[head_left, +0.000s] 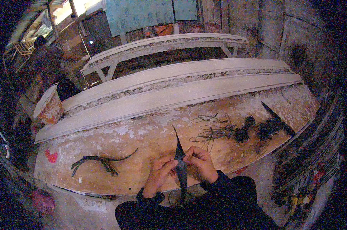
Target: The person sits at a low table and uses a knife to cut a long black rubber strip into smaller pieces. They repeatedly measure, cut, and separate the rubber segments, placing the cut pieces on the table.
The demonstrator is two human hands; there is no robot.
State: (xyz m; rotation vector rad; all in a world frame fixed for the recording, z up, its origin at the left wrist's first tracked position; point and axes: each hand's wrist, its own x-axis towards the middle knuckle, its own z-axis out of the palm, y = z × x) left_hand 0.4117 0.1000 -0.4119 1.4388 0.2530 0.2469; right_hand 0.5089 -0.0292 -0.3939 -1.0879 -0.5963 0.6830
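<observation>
Between my two hands, over the near edge of the worn wooden table (104,145), is a dark, flat strip (183,177) that looks like rubber. Its narrow tip points away from me and its wider end hangs toward my lap. My left hand (161,172) is closed on the strip's left side, thumb and fingers pinching it near the middle. On the other side, my right hand (201,161) pinches the strip's right edge. The left forearm is mostly hidden by the dark sleeve.
Several thin dark strips (100,159) lie on the table's left. Tangled black cord (240,132) and a dark blade-like piece (275,117) lie right. Long white moulds (173,92) run behind, with a crusted bucket (50,107) at their left end. A person (47,65) stands far left.
</observation>
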